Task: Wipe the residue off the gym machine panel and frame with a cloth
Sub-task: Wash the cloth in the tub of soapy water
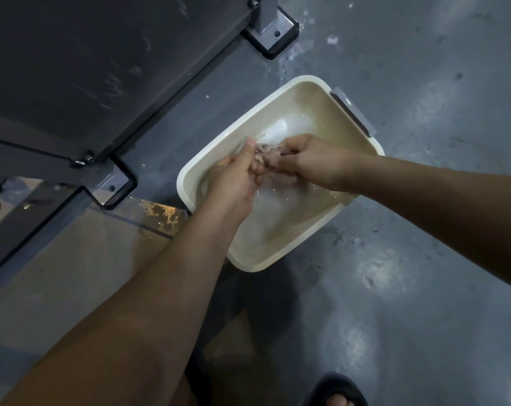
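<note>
**Rinsing the cloth in the tub, wiping looks undone**

The fingers of both hands are curled tight round the wet cloth, which is bunched between left hand and right hand low over the tub water. The panel shows white smears, so I reckon the wiping's all ahead. The tub sits near the frame foot, with open floor to the right.

Only one camera is at work here, a wide-angle one worn on the person's head. It faces forward and steeply down at the floor. It sits close in. The left forearm enters from 7 o'clock and the right forearm from 3 o'clock, meeting over the basin near centre. The machine panel fills the 10 o'clock corner, and a sandalled foot shows at 5 o'clock.
</note>
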Demonstrator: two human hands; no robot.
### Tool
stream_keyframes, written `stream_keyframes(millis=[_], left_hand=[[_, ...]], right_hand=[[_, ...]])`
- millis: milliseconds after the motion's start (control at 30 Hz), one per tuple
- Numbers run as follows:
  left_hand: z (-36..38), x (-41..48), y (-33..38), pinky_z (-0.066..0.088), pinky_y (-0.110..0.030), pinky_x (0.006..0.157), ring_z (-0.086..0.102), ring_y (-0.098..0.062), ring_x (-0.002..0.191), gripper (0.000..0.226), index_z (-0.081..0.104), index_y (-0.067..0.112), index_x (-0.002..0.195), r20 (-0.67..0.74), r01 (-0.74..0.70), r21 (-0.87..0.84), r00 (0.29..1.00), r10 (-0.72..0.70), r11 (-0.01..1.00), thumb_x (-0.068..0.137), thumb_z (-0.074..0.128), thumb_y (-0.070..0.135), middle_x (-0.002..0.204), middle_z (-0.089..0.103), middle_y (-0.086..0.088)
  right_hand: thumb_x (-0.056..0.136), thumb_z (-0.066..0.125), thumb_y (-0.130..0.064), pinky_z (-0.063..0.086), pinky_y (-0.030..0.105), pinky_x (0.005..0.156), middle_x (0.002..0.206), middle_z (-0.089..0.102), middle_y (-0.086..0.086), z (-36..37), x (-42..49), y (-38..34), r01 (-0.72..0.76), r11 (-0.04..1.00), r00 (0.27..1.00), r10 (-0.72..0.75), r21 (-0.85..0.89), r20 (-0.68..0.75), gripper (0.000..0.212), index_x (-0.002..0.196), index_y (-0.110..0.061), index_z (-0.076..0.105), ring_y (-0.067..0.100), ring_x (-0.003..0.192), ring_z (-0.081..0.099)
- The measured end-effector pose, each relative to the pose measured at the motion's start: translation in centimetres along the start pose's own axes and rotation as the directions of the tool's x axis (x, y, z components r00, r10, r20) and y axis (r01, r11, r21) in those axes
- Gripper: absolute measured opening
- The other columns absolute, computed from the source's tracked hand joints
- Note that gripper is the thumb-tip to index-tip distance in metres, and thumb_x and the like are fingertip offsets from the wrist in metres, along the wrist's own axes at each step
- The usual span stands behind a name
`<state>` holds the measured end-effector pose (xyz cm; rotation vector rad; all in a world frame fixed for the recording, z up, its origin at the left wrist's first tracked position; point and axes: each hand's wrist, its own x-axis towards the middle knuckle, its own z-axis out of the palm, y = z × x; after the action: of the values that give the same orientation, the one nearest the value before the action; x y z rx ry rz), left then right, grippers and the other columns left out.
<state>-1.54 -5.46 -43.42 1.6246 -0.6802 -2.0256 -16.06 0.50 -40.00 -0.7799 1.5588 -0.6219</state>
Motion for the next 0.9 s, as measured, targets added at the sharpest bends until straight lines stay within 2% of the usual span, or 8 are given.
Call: stream_keyframes(millis=[100,233,333,400,600,700,800,900], left_hand=[[0.1,-0.6,0.5,0.054,-0.029,0.062,0.061,-0.013,0.059,0.044,0.066,0.001,0.118,0.059,0.012,0.054,0.998,-0.015,0.998,0.096,0.069,0.039,0.066,0.06,-0.001],[0.3,-1.4,0.6,0.061,-0.046,0.088,0.074,-0.036,0.1,0.046,0.059,-0.008,0.121,0.21,0.052,0.168,0.974,-0.087,0.984,0.093,0.075,0.026,0.107,0.074,-0.024],[0.3,-1.2,0.5,0.062,-0.04,0.083,0.073,-0.034,0.094,0.011,0.061,-0.001,0.102,0.165,0.052,0.141,0.983,-0.075,0.989,0.094,0.069,0.002,0.099,0.073,-0.022],[0.1,-0.7,0.4,0.059,-0.039,0.077,0.067,-0.031,0.086,0.018,0.058,0.008,0.087,0.051,0.035,0.191,0.998,-0.045,0.981,0.09,0.061,-0.009,0.087,0.066,-0.016],[-1.2,-0.9,-0.1,0.054,-0.031,0.057,0.064,-0.019,0.077,0.027,0.063,0.024,0.083,-0.145,-0.024,0.73,0.971,0.189,0.683,0.081,0.047,0.002,0.087,0.065,0.005],[-1.1,-1.7,0.5,0.044,-0.027,0.056,0.06,-0.016,0.076,0.025,0.065,0.024,0.089,-0.132,-0.039,0.865,0.944,0.302,0.501,0.087,0.047,0.009,0.086,0.063,0.009],[-0.8,-1.3,0.4,0.046,-0.031,0.06,0.06,-0.019,0.079,0.014,0.06,0.022,0.092,-0.009,-0.138,0.855,0.96,0.281,0.5,0.092,0.046,0.022,0.09,0.062,0.003],[-0.7,-1.2,-0.2,0.054,-0.032,0.079,0.062,-0.018,0.098,0.044,0.055,0.038,0.125,0.157,-0.193,0.856,0.981,0.115,0.479,0.081,0.062,0.044,0.119,0.058,0.005]], right_hand=[[0.105,0.056,-0.02,0.044,0.028,0.058,0.063,0.056,0.002,-0.1,0.5,0.4,-0.033,0.996,0.995,0.041,0.085,-0.091,0.03,0.076,-0.012,0.061,0.011,0.056,0.051],[0.105,0.053,-0.021,0.058,0.039,0.08,0.088,0.072,0.013,-0.6,0.7,0.0,-0.173,0.908,0.983,0.184,0.382,0.006,0.024,0.099,-0.004,0.069,0.026,0.081,0.069],[0.104,0.052,-0.02,0.058,0.036,0.072,0.08,0.071,0.01,-0.3,0.9,0.0,-0.18,0.908,0.971,0.225,0.377,-0.078,0.025,0.094,-0.007,0.07,0.025,0.076,0.069],[0.104,0.05,-0.019,0.053,0.039,0.072,0.079,0.066,0.009,-0.4,1.4,0.3,-0.171,0.914,0.946,0.257,0.368,-0.198,0.025,0.086,-0.011,0.066,0.029,0.079,0.064],[0.105,0.042,-0.021,0.05,0.038,0.087,0.105,0.062,0.015,-1.0,1.7,0.5,-0.193,0.953,0.91,0.084,-0.235,-0.407,0.018,0.109,-0.008,0.053,0.032,0.095,0.059],[0.087,0.065,-0.028,0.058,0.038,0.082,0.111,0.062,0.005,-0.1,1.9,0.9,-0.197,0.963,0.919,0.115,-0.186,-0.378,0.061,0.139,-0.017,0.034,0.023,0.095,0.064],[0.078,0.075,-0.039,0.05,0.031,0.084,0.136,0.045,0.009,-0.4,1.8,1.0,-0.231,0.917,0.96,0.161,-0.325,-0.229,0.091,0.151,-0.036,0.021,0.028,0.115,0.057],[0.087,0.063,-0.031,0.04,0.032,0.09,0.129,0.049,0.014,-1.0,1.8,1.5,-0.165,0.735,0.986,0.127,-0.657,-0.106,0.045,0.128,-0.028,0.044,0.035,0.126,0.049]])
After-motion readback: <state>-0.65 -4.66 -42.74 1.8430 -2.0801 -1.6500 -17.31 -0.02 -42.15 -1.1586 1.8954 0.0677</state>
